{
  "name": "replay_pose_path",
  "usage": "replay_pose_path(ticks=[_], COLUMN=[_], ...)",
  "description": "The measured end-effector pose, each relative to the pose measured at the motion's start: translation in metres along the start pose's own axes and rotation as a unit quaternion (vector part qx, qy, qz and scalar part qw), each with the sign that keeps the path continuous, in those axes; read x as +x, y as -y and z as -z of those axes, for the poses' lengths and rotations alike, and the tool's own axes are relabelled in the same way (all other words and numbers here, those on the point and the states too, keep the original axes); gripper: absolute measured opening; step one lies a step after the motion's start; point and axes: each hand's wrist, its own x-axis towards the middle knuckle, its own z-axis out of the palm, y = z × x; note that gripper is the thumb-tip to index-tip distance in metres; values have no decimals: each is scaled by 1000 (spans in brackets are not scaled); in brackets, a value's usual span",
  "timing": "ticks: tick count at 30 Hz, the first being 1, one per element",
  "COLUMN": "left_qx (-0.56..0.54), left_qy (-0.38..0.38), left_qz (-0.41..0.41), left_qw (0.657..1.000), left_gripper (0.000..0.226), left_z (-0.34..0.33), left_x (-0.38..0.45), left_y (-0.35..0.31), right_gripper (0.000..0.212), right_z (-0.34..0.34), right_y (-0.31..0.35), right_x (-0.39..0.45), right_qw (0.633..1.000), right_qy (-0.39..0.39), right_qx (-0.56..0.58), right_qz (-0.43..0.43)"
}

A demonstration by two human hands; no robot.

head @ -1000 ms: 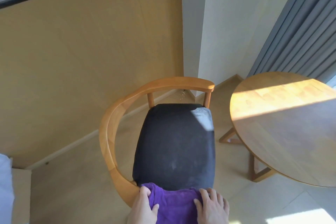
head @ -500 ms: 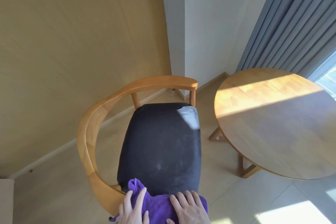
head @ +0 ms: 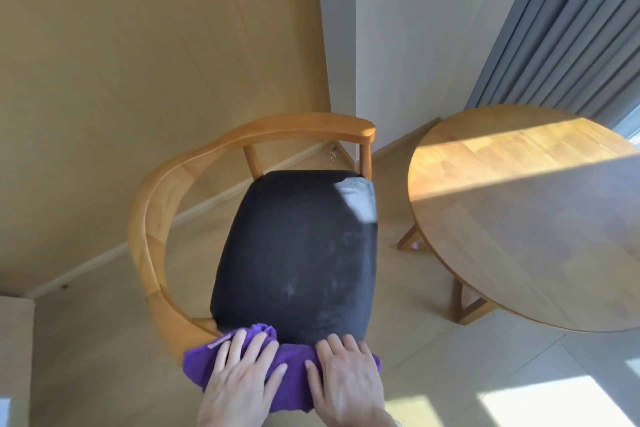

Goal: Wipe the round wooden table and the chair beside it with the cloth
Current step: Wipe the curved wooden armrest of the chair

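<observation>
Both hands lie flat, fingers straight, on the purple cloth (head: 291,378) draped over the near edge of the chair (head: 194,191). The left hand (head: 239,381) presses the cloth's left part beside the wooden armrest; the right hand (head: 346,378) presses its right part, fingertips reaching the dark seat (head: 298,253). The round counter (head: 526,218) stands just right of the chair, partly sunlit, with grey curtains (head: 571,28) behind it.
</observation>
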Motion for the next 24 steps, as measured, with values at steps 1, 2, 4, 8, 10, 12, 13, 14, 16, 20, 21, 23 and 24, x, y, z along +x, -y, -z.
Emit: replay_pose_path(ticks=[1, 2, 4, 8, 10, 12, 13, 14, 16, 20, 21, 23, 24], left_qx=[-2, -2, -10, -9, -8, -15, -17, -21, -33, -49, -53, -62, -63], left_qy=[13, 18, 34, 5, -4, -5, -4, -3, 1, -1, -2, -8, -8], left_qz=[3, 1, 6, 28, 39, 55, 65, 75, 90, 89, 83, 71, 67], left_qw=[1000, 1000, 999, 1000, 999, 998, 998, 997, 995, 995, 995, 996, 996], left_gripper=[81, 79, 77, 73, 64, 54, 53, 53, 56, 54, 52, 50, 51], left_z=[5, 7, 14, 9, 7, 7, 7, 7, 6, 6, 5, 1, 0], left_x=[3, 4, 6, 8, 9, 10, 10, 10, 8, 4, 3, 2, 1], left_y=[1, 1, -2, -6, -9, -14, -18, -22, -30, -45, -48, -51, -50], right_gripper=[29, 32, 40, 47, 45, 37, 32, 30, 27, 35, 37, 39, 38], right_z=[0, -1, 3, 1, -2, -6, -9, -11, -9, 2, 2, 1, 0], right_y=[-1, -3, -4, -3, 1, 4, 3, -1, -10, -14, -13, -5, 1], right_x=[0, 1, 7, 18, 12, 2, -4, -8, -11, -5, -3, -1, -3], right_qw=[1000, 1000, 996, 971, 981, 993, 998, 1000, 998, 991, 976, 920, 908], right_qy=[6, 12, 52, 120, 80, 27, 5, 0, 18, 65, 74, 66, 55], right_qx=[8, 18, 63, 132, 72, 12, -1, -5, -1, 89, 148, 261, 273], right_qz=[-8, -15, -45, -157, -163, -118, -68, -8, 61, -71, -144, -284, -314])
